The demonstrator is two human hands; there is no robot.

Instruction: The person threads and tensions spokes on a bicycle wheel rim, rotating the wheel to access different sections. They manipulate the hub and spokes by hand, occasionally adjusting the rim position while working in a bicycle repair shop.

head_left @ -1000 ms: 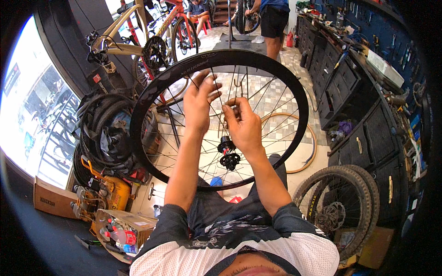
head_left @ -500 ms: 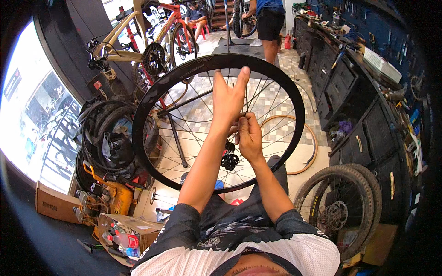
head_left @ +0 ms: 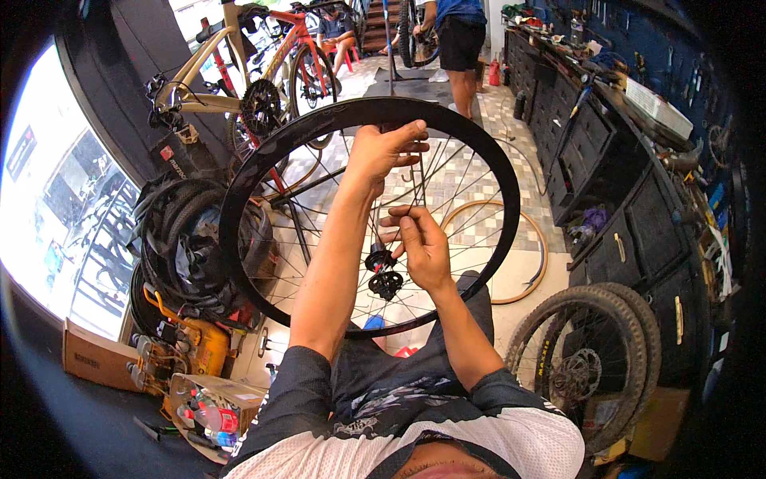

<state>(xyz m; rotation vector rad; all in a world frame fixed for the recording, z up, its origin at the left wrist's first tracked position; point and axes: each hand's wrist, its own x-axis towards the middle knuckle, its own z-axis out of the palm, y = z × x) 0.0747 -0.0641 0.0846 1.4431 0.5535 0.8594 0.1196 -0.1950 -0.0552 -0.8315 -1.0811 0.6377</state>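
A black deep-rimmed bicycle wheel stands over my lap, its thin spokes fanning out from the black hub. My left hand reaches through the spokes to just below the upper rim. Its thumb lies above its bent fingers, closed around a thin dark spoke; a small hooked end shows below the fingers. Lower down, right of the hub, my right hand has thumb and forefinger pinched at the same spoke's lower part, its other fingers loosely curled. The exact contact at the fingertips is partly hidden.
An orange-brown tire lies on the floor at right. Knobby-tired wheels lean by black cabinets. Left are piled black tires, a yellow compressor and a box of bottles. Bicycles and a standing person are farther back.
My left hand has turned, its fingers bending near the rim where they pointed up before. My right hand has dropped slightly, away from the left wrist. The wheel has shifted a little left.
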